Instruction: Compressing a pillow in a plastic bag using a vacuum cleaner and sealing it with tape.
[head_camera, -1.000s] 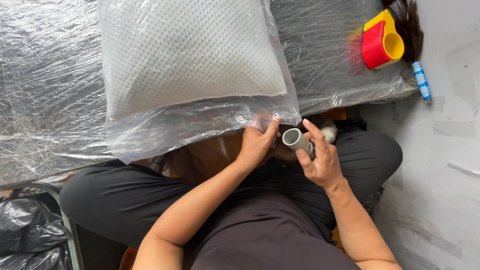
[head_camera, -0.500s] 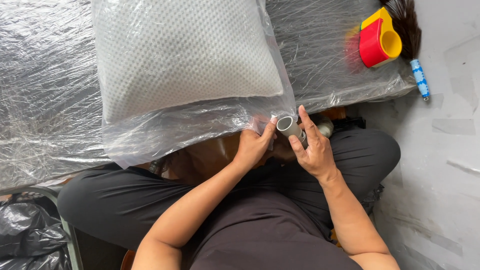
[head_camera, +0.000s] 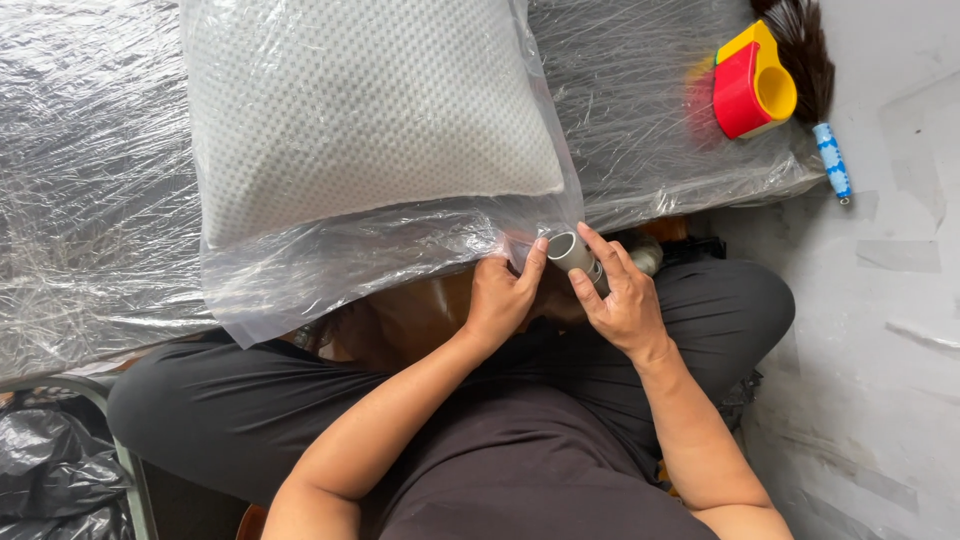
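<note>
A white textured pillow (head_camera: 370, 110) lies inside a clear plastic bag (head_camera: 330, 270) on a plastic-wrapped table (head_camera: 80, 200). The bag's open end hangs over the table's near edge toward my lap. My left hand (head_camera: 503, 297) pinches the bag's lower right corner. My right hand (head_camera: 620, 295) grips a grey tube-shaped tool (head_camera: 575, 255), whose round open end touches the plastic next to my left fingers.
A red and yellow tape dispenser (head_camera: 752, 85) sits at the table's far right, beside a dark feather duster (head_camera: 812, 80) with a blue and white handle. A black plastic bag (head_camera: 45, 480) lies at lower left. Grey floor (head_camera: 880, 330) runs along the right.
My right hand has brought the grey tube left and up against the bag's corner. The left hand has stayed on the plastic edge.
</note>
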